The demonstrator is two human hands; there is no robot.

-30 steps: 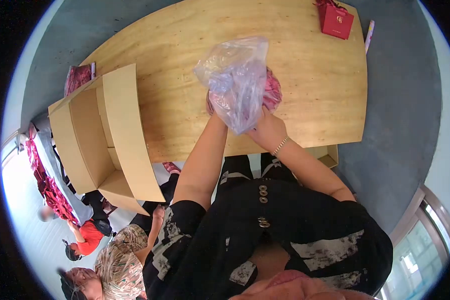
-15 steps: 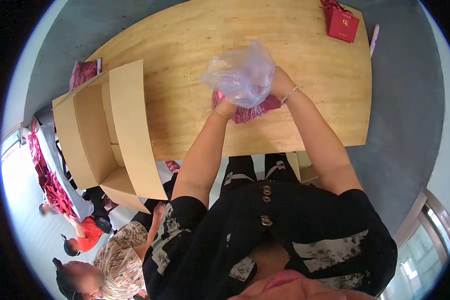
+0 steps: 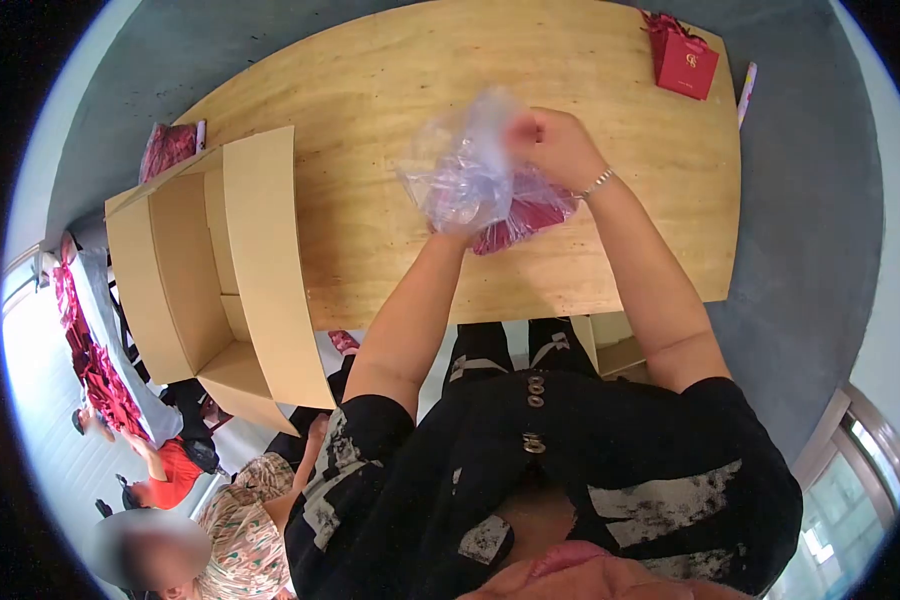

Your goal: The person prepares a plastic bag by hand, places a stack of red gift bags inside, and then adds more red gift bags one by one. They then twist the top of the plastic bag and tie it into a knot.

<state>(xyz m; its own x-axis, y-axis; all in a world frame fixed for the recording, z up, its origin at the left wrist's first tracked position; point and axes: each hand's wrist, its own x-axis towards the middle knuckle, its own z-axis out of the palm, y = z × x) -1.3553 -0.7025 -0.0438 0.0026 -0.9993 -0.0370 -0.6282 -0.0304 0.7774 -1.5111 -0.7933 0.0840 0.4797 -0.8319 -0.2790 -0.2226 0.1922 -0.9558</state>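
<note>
L hand [image 3: 456,236] mostly hidden under clear bag [image 3: 468,190], grip n/a. R hand [image 3: 560,140] fingertips blurred, contact unclear. Small print on red gift bag [image 3: 686,68] illegible. 2nd box [image 3: 618,352] partly hidden by table [image 3: 370,110], whose far edge is cut off. 1 person's head [image 3: 153,552] blurred.

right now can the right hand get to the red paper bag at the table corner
Probably yes, perhaps with a lean: only wooden tabletop shows between the right hand and the red paper bag, though that hand is busy at the clear plastic bag.
</note>
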